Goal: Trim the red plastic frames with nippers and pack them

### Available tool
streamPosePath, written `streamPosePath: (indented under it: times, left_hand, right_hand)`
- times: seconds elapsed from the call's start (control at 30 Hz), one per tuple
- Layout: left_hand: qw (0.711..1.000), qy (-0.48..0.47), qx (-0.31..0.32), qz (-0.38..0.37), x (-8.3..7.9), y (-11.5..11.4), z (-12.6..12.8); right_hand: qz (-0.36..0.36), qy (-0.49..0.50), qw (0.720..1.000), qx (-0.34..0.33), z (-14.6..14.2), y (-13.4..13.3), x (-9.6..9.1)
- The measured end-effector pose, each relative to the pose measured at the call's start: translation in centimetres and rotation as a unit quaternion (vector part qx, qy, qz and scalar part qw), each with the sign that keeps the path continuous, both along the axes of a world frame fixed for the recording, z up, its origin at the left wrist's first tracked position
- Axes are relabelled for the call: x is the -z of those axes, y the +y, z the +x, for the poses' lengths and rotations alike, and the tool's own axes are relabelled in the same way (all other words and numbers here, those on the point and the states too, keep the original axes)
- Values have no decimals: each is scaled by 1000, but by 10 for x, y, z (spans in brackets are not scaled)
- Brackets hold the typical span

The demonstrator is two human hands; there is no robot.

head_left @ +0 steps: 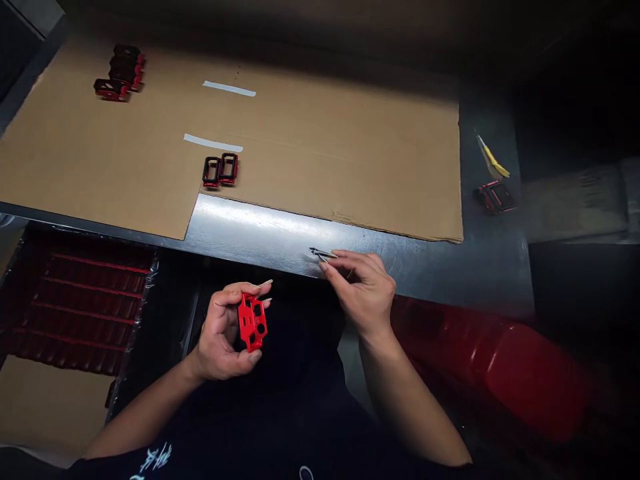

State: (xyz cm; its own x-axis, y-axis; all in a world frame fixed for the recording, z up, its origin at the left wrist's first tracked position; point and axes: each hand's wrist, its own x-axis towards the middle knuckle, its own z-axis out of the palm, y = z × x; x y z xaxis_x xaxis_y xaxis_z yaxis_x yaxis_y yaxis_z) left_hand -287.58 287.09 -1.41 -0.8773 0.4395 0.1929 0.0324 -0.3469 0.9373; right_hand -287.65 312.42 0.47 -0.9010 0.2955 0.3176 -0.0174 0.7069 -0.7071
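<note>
My left hand (225, 333) grips a small red plastic housing (253, 323) with several cut-outs, its thumb at the bottom edge and its fingers around the top and back. The housing is tilted upright in front of my body, below the table edge. To its right, my right hand (367, 287) pinches slender silver metal pieces (324, 254) with dark ends between thumb and fingertips. Their exact kind is too small to tell. They point left over the bare metal strip of the table, apart from the housing.
Two black-and-red frames (220, 170) stand on the cardboard sheet (350, 160); more red-and-black parts (125, 70) are grouped at the far left. Right lie a yellow-handled tool (494, 160) and a dark frame (497, 197). A box (85, 313) of red parts sits lower left.
</note>
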Motion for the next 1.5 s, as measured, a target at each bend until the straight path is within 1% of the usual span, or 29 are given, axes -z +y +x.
streamPosePath:
  times: [0.1,0.2,0.3,0.37,0.4,0.43,0.47,0.5,0.53,0.57,0.6,0.67,0.7,0.73,0.77,0.8,0.83,0.87,0.9,0.93,0.97,1.0,1.03,1.1,1.13,1.2,1.27,1.33,1.5]
  left_hand:
    - [1000,3,-14,2,-2,1,1]
    - [1000,8,-18,5,-3,1,2]
    - [1000,20,-19,15,-2,1,1]
    - [999,36,-16,19,-1,1,0]
    - [999,44,-13,20,0,1,-1]
    - [999,49,-9,20,1,1,-2]
    - [998,53,-5,19,1,2,-2]
    - [998,53,-1,19,1,2,-3]
    - [999,52,1,18,2,2,-3]
    - [999,50,5,17,2,2,-3]
    - [999,47,9,15,2,3,-4]
    - [999,42,17,16,3,4,-4]
    - [999,40,22,16,3,5,-4]
    - [999,40,25,16,3,5,-4]
    - [999,40,26,15,3,5,-4]
    - [999,42,26,13,4,6,-4]
    - [999,44,25,10,4,6,-4]
    - [999,45,23,6,4,6,-4]
    - [999,47,22,0,5,6,-3]
    - [999,50,19,-8,5,6,-3]
    - [998,56,16,-20,6,5,-2]
    - [997,67,13,-34,6,4,-2]
    - [995,83,13,-50,7,3,-2]
    - [988,129,13,-80,8,1,-2]
    - [983,157,13,-92,8,0,-3]
    - [970,217,9,-109,6,-1,-6]
    - [955,274,-2,-116,3,-1,-11]
    - [942,315,-6,-118,-2,-1,-15]
    - [931,345,-2,-118,-11,0,-20]
  right_hand:
    - [52,16,999,4,-24,11,18]
    - [86,21,996,15,-36,16,29]
    - [118,19,992,39,-35,15,28]
    - [122,36,990,54,-27,9,18]
    - [106,45,992,54,-22,4,11]
    - [70,44,996,42,-15,-1,4]
    - [13,28,999,18,-7,-7,-4]
    - [-62,-9,998,-18,0,-12,-11]
    - [-148,-64,985,-61,8,-18,-17]
    - [-237,-128,957,-105,14,-24,-21]
    - [-321,-193,916,-146,20,-29,-23]
    - [-458,-296,813,-206,27,-36,-22]
    - [-510,-327,763,-227,30,-40,-19]
    - [-552,-345,720,-241,31,-42,-16]
    - [-582,-356,686,-252,31,-44,-12]
    - [-602,-363,661,-261,31,-46,-9]
    - [-615,-367,644,-269,31,-48,-7]
    - [-622,-371,632,-276,31,-49,-6]
    - [-623,-374,628,-278,30,-50,-6]
    - [-618,-373,635,-277,30,-51,-7]
    - [-604,-370,652,-271,29,-51,-9]
    - [-581,-365,678,-262,28,-52,-13]
    - [-549,-361,711,-250,28,-52,-17]
    - [-465,-358,779,-222,26,-52,-26]
    - [-421,-360,805,-212,24,-52,-31]
    - [-352,-363,839,-201,22,-54,-41]
    - [-316,-360,856,-197,20,-56,-48]
    - [-302,-355,864,-192,19,-58,-52]
    - [-273,-343,877,-197,18,-61,-55]
